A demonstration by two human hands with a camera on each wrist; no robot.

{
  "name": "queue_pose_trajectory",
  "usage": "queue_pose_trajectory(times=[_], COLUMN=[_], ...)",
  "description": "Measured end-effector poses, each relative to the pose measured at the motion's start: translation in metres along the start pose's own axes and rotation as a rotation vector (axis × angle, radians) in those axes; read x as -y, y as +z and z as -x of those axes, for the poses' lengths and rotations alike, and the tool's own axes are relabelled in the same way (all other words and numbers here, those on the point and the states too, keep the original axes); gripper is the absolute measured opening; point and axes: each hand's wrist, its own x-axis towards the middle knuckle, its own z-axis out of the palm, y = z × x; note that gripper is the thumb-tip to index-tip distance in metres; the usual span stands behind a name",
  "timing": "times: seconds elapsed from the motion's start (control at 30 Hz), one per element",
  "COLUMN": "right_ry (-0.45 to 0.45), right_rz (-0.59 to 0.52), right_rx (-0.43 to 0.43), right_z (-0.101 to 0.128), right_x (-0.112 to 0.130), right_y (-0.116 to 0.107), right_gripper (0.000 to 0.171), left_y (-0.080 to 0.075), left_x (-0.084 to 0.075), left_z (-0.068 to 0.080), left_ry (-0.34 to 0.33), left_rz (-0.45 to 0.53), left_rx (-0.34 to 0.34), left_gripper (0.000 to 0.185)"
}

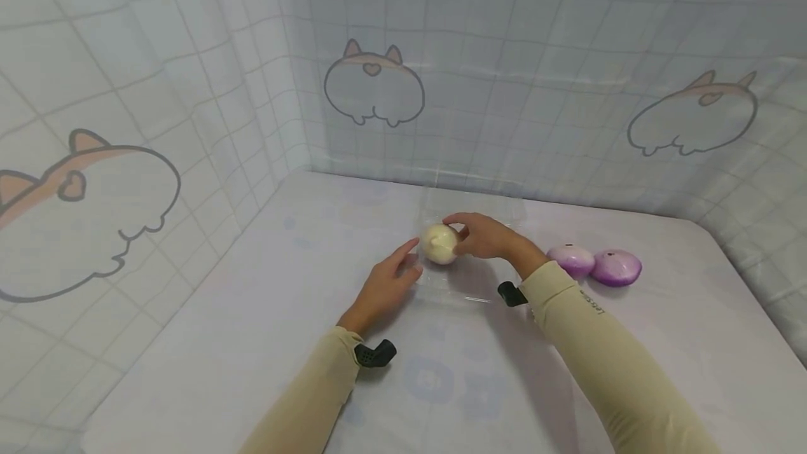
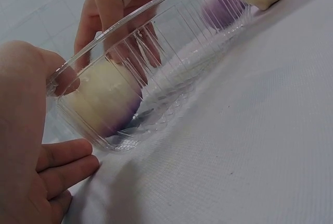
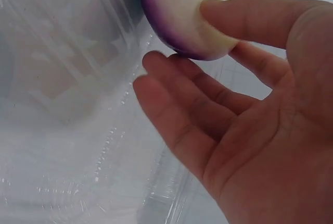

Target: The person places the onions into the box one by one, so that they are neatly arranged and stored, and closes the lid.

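A cream-and-purple turnip (image 1: pixel 439 244) sits at the left end of a clear plastic box (image 2: pixel 179 36). My right hand (image 1: pixel 485 235) reaches over the box and pinches the turnip between thumb and index finger; its other fingers stay below, off the turnip, as the right wrist view shows. At the box's left end is my left hand (image 1: pixel 386 286), fingers loosely spread. Its thumb touches the rim in the left wrist view, and the other visible fingers extend beside the wall without curling round it.
Right of the box, near my right forearm, lie two more turnips, a paler one (image 1: pixel 570 259) and a deeper purple one (image 1: pixel 616 268), side by side. A pale cloth covers the table (image 1: pixel 252 342). A gridded curtain (image 1: pixel 479 90) hangs behind and at the sides.
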Motion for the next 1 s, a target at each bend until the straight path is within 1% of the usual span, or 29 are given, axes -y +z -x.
queue_pose_trajectory(times=[0.17, 0.3, 0.43, 0.5, 0.57, 0.73, 0.87, 1.0], right_ry=[0.033, 0.071, 0.127, 0.150, 0.160, 0.134, 0.126, 0.111], right_rz=[0.081, 0.153, 0.193, 0.190, 0.163, 0.082, 0.052, 0.038], right_rx=[-0.008, -0.019, -0.037, -0.042, -0.038, -0.009, 0.011, -0.007], right_z=[0.000, 0.003, 0.006, 0.006, 0.006, 0.008, 0.010, 0.011], right_x=[0.000, 0.007, 0.012, 0.012, 0.011, 0.010, 0.008, 0.003], right_y=[0.002, 0.003, 0.001, 0.001, 0.000, -0.001, -0.002, -0.003], right_gripper=[0.064, 0.064, 0.061, 0.059, 0.058, 0.060, 0.061, 0.058], left_y=[-0.001, 0.000, 0.000, -0.001, -0.001, -0.002, -0.001, -0.002], left_x=[0.001, 0.001, 0.001, 0.001, 0.001, 0.000, 0.001, 0.000], left_z=[0.001, 0.001, 0.000, 0.000, 0.000, -0.001, -0.001, -0.001], left_ry=[0.004, 0.005, 0.004, 0.003, 0.006, 0.015, 0.012, 0.008], left_rz=[-0.009, -0.020, -0.025, -0.025, -0.024, -0.022, -0.024, -0.023], left_rx=[0.004, 0.004, 0.001, 0.003, 0.006, 0.005, 0.008, 0.006], left_gripper=[0.057, 0.057, 0.057, 0.057, 0.057, 0.057, 0.057, 0.057])
